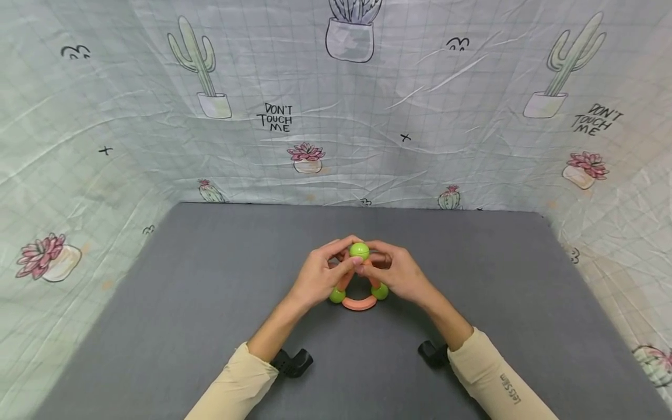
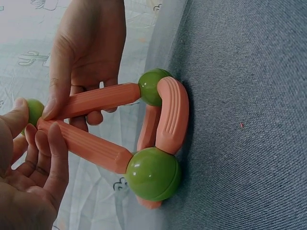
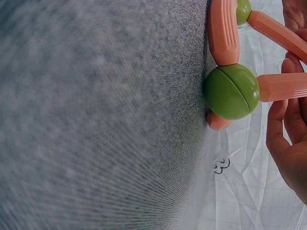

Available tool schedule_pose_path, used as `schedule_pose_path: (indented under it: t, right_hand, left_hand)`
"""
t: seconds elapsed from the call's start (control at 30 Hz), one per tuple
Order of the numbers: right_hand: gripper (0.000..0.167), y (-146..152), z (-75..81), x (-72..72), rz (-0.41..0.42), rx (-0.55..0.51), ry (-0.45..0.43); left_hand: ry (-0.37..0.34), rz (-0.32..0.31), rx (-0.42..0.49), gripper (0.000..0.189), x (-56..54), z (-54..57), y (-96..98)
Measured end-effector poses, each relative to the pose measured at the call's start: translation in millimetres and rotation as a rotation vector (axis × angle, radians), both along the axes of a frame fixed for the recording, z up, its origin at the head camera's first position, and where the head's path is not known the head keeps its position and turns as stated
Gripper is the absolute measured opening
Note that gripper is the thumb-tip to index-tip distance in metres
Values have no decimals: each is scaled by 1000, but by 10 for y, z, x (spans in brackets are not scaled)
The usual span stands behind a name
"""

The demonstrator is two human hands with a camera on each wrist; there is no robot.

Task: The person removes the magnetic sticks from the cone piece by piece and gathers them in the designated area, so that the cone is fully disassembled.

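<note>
Cream sleeves (image 1: 236, 379) near; beyond, left hand (image 1: 317, 275) pinches top green ball (image 1: 359, 251), right hand (image 1: 403, 275) pinches an orange rod (image 2: 103, 99) beneath. Left wrist view reveals a far rod (image 2: 149, 125) the head view hides.

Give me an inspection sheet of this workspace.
Surface: grey tabletop, fabric-textured.
Job's things: orange rods, straight and curved, joined with green balls into a frame; the top ball is highest.
Clutter: one tiny red speck.
Hands: left hand pinches the top ball; right hand grips a slanting rod near it; black device at each cuff.
Cables: nothing seen.
Surroundings: pale printed cloth behind and at both sides.
</note>
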State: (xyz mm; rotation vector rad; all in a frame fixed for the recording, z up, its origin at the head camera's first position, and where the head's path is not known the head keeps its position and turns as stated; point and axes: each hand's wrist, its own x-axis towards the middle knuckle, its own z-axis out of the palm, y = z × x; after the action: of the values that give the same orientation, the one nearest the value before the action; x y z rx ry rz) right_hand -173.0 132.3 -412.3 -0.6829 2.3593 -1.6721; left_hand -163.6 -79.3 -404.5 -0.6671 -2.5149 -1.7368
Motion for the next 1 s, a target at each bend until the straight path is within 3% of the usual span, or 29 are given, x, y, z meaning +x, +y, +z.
schedule_pose_path:
  t: [0.47, 0.7, 1.0]
  right_hand:
    - [39, 1, 14, -9, -4, 14, 13]
    - [41, 0, 25, 3, -4, 34, 17]
    - [44, -11, 12, 10, -21, 29, 4]
  left_hand:
    - [15, 13, 28, 23, 1, -22, 26]
    - [-43, 21, 94, 34, 24, -23, 26]
    - [-10, 37, 49, 35, 22, 9, 31]
